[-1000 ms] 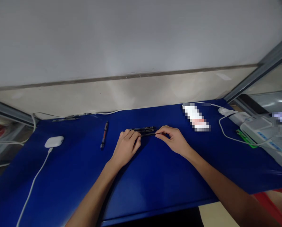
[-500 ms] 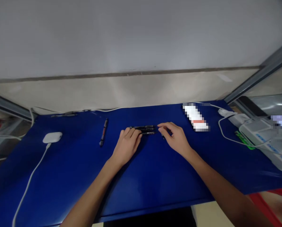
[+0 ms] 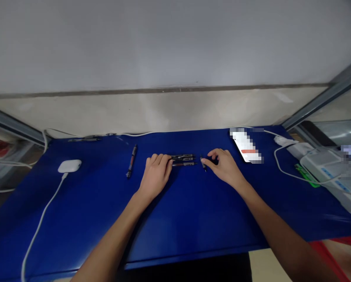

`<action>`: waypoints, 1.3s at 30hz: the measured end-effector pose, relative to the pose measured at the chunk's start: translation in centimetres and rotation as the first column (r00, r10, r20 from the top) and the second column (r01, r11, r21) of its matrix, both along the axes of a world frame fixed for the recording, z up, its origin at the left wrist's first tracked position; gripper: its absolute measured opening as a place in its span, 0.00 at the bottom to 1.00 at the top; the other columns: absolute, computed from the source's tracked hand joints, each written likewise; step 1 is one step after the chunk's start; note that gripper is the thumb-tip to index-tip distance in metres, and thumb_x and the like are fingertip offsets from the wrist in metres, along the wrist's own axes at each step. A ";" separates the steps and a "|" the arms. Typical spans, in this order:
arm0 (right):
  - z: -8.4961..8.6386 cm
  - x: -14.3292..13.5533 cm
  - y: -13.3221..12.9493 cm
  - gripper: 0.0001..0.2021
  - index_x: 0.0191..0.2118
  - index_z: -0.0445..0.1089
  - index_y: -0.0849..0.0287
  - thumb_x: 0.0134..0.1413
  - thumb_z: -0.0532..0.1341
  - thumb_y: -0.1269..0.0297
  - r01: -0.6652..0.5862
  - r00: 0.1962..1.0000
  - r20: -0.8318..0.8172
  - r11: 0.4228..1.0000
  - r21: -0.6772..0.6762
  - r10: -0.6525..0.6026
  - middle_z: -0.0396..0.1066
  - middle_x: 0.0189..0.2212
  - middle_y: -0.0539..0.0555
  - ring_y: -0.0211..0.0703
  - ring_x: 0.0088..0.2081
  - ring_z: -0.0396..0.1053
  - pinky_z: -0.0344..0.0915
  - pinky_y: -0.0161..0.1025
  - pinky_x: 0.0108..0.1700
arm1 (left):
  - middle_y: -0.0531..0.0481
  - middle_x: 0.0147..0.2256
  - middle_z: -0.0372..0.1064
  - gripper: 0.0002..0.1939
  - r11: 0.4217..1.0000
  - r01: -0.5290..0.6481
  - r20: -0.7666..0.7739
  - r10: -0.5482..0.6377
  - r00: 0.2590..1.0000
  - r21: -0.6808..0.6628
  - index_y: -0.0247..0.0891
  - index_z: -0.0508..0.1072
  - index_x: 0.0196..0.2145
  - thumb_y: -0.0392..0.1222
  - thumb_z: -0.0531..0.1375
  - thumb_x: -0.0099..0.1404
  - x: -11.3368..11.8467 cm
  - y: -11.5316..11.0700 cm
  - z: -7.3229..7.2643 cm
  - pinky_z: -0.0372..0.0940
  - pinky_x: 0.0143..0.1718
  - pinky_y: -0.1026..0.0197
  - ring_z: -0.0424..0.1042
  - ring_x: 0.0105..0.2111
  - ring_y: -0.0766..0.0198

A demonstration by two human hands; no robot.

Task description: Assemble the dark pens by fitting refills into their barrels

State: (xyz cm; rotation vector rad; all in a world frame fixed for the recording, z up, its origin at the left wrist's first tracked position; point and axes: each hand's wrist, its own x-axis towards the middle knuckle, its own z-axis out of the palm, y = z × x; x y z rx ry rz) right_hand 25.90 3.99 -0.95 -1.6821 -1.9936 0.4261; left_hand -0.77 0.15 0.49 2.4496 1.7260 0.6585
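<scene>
Three dark pens (image 3: 188, 159) lie side by side on the blue table, clips and tips towards the right. My left hand (image 3: 155, 174) is closed around their left ends, which its fingers hide. To the right of these, a short dark pen part (image 3: 203, 164) lies at a steep slant with its narrow end towards me. My right hand (image 3: 225, 167) is beside this part, the thumb tip touching it and the curled index finger held apart from the thumb. Another dark pen (image 3: 131, 161) with a reddish middle lies apart, left of my left hand.
A white earbud case (image 3: 69, 166) with a white cable sits on the left. More pens (image 3: 85, 139) lie along the back edge. A phone (image 3: 246, 145) with a blurred screen is at the back right, near a power strip (image 3: 334, 176) and a green object (image 3: 307, 176).
My left hand has slid slightly left along the pens, uncovering more of them. My right hand has shifted right, its thumb and index finger spreading apart. The view has moved slightly.
</scene>
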 end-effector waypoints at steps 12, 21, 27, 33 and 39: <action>0.7 -0.2 -0.6 0.05 0.33 0.68 0.57 0.52 0.63 0.62 -0.007 1.000 0.008 0.999 -0.036 0.007 0.71 0.33 0.55 0.49 0.37 0.68 0.65 0.47 0.41 | 0.47 0.38 0.70 0.13 1.000 -0.008 -0.002 0.008 1.000 0.010 0.37 0.67 0.42 0.43 0.46 0.74 0.1 0.1 -0.2 0.53 0.39 0.55 0.61 0.38 0.58; 3.0 -2.1 -1.9 0.09 0.42 0.71 0.54 0.58 0.61 0.58 -0.253 0.854 -0.482 0.966 -0.054 0.197 0.74 0.35 0.51 0.40 0.34 0.71 0.68 0.38 0.37 | 0.47 0.38 0.69 0.13 0.995 0.098 -0.041 -0.097 0.994 0.006 0.38 0.68 0.43 0.43 0.46 0.74 0.4 -0.2 0.0 0.55 0.39 0.56 0.61 0.37 0.58; 2.8 -2.1 -1.9 0.09 0.42 0.72 0.55 0.57 0.61 0.59 -0.237 0.846 -0.501 0.970 -0.048 0.182 0.74 0.34 0.51 0.40 0.33 0.71 0.67 0.38 0.35 | 0.46 0.39 0.70 0.13 0.993 0.116 -0.016 -0.116 0.993 0.013 0.38 0.68 0.44 0.43 0.46 0.74 0.6 -0.4 0.1 0.56 0.40 0.56 0.62 0.37 0.59; 3.2 -2.2 -2.1 0.10 0.41 0.72 0.56 0.56 0.61 0.58 -0.217 0.846 -0.505 0.976 -0.031 0.172 0.74 0.35 0.53 0.42 0.34 0.71 0.68 0.40 0.37 | 0.46 0.38 0.69 0.14 0.995 0.100 -0.035 -0.099 0.994 0.020 0.37 0.68 0.43 0.43 0.45 0.74 0.5 -0.4 0.2 0.55 0.39 0.56 0.61 0.37 0.59; 2.8 -2.9 -2.4 0.08 0.41 0.72 0.56 0.57 0.61 0.60 -0.273 0.842 -0.492 0.962 -0.031 0.223 0.75 0.35 0.52 0.41 0.34 0.71 0.68 0.39 0.38 | 0.46 0.39 0.70 0.13 0.992 0.122 -0.056 -0.120 0.991 0.026 0.38 0.69 0.44 0.43 0.47 0.74 0.9 -0.5 0.2 0.58 0.40 0.56 0.64 0.38 0.58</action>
